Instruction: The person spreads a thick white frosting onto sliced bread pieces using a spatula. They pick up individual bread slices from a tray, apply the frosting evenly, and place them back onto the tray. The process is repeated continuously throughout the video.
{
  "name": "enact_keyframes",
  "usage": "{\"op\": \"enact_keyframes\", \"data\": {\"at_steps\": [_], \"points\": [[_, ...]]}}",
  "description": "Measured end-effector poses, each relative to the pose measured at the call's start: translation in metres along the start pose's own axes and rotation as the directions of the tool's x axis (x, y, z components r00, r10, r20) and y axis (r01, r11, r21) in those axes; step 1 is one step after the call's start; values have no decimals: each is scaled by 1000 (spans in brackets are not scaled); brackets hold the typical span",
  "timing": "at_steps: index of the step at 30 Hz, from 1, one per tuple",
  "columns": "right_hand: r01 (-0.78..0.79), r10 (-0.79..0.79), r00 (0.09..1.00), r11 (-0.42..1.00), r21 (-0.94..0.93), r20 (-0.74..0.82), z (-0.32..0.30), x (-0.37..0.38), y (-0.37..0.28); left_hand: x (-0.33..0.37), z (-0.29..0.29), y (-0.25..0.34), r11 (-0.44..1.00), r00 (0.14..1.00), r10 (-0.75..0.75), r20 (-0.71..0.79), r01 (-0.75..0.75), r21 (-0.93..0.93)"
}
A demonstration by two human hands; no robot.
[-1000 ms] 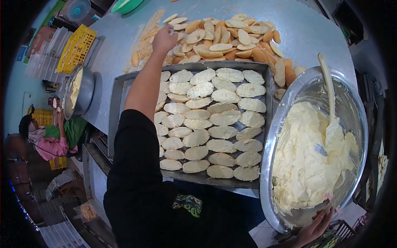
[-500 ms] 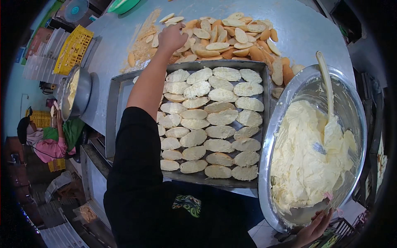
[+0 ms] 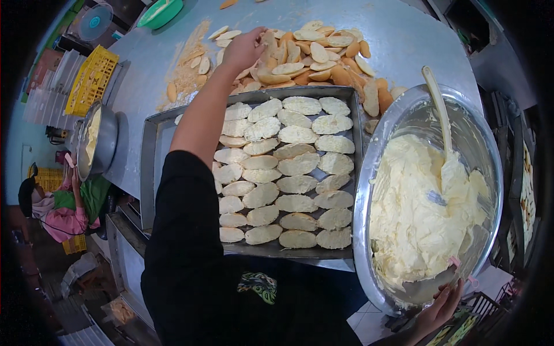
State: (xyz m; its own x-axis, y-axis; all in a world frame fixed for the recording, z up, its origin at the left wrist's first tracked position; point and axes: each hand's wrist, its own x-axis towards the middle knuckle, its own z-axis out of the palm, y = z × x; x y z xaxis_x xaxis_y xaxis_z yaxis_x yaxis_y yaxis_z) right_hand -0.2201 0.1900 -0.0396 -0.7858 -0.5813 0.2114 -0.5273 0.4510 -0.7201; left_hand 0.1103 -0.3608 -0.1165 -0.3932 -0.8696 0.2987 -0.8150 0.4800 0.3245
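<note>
My left hand [image 3: 243, 52] reaches over the tray to the pile of oval bread slices [image 3: 320, 53]; its bent fingers close on a slice at the pile's left side. Pale cream coats the rows of bread slices [image 3: 297, 166] in the metal tray [image 3: 148, 173], and my left arm covers part of them. At the near rim of the big metal bowl [image 3: 362, 230], my right hand [image 3: 441, 307] is closed around a tool with pink parts [image 3: 454, 262], mostly hidden. The bowl holds pale cream [image 3: 410, 213], with a long-handled spatula [image 3: 441, 115] standing in it.
Crumbs [image 3: 187, 72] are scattered left of the pile. A green bowl [image 3: 161, 12] stands at the far left. Along the left edge are a yellow crate [image 3: 92, 81] and another metal bowl [image 3: 104, 141], beside a person [image 3: 66, 202] in pink and green.
My left hand has shifted slightly right along the pile, its fingers now at a slice. The whole view has slid a little, and my right hand stays at the bowl's rim.
</note>
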Motion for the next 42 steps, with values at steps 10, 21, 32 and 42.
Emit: {"op": "enact_keyframes", "data": {"at_steps": [10, 21, 32, 42], "points": [[-86, 77, 994, 988, 125, 77, -12, -20, 6, -49, -18, 16, 955, 963, 56, 262, 24, -294], [322, -237, 893, 930, -176, 383, -30, 30, -25, -31, 8, 7, 957, 938, -271, 217, 288, -48], [697, -241, 640, 582, -419, 729, 0, 64, -24, -170, -71, 121, 236, 869, -128, 479, 495, -836], [58, -35, 683, 998, -7, 730, -69, 37, -6, -262, -79, 232, -253, 763, 357, 539, 635, -730]]}}
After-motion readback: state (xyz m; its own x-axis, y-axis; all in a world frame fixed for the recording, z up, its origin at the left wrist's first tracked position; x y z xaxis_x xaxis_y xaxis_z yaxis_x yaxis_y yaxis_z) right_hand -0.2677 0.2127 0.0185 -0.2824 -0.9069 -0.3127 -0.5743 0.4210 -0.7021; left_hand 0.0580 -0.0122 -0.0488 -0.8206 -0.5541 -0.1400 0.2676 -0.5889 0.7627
